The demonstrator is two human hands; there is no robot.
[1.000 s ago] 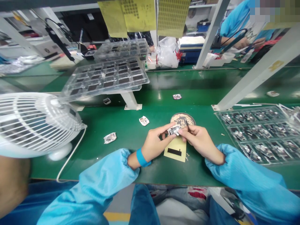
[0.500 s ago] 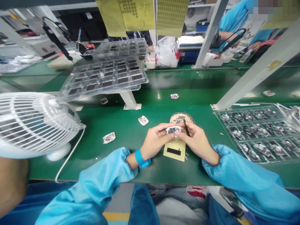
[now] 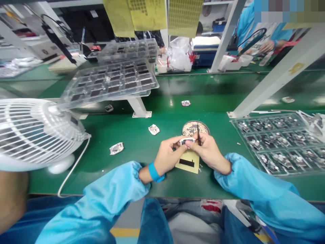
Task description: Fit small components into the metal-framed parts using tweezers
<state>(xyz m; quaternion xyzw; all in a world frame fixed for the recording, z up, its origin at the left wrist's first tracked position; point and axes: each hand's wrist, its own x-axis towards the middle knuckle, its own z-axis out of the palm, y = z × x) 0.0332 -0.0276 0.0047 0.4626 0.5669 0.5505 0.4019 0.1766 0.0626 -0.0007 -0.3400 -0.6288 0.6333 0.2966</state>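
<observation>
A small white-rimmed electronic housing (image 3: 187,140), shaped like a watch case with dark parts inside, is held between my two hands. My left hand (image 3: 168,153) is closed on its left side. My right hand (image 3: 212,152) presses thumb and fingers against the right side and also grips black tweezers (image 3: 198,135), which point up and away. Just beyond the fingers lies a round dish (image 3: 186,125) of tiny beige and dark pieces. Under the hands is a yellow sheet (image 3: 188,168) bearing a black strip (image 3: 187,163).
Similar white housings (image 3: 153,129) lie scattered on the green table (image 3: 127,184). A clear tray (image 3: 256,154) of parts stands at right, a white fan (image 3: 38,135) at left. Stacked trays (image 3: 109,81) rest on a raised shelf; slanted posts (image 3: 274,69) rise beyond. Another person's hands (image 3: 266,46) show far right.
The housing has tilted in my fingers, showing less of its inside. My right thumb has moved further over it, and the tweezers now stand more upright. The view has shifted slightly.
</observation>
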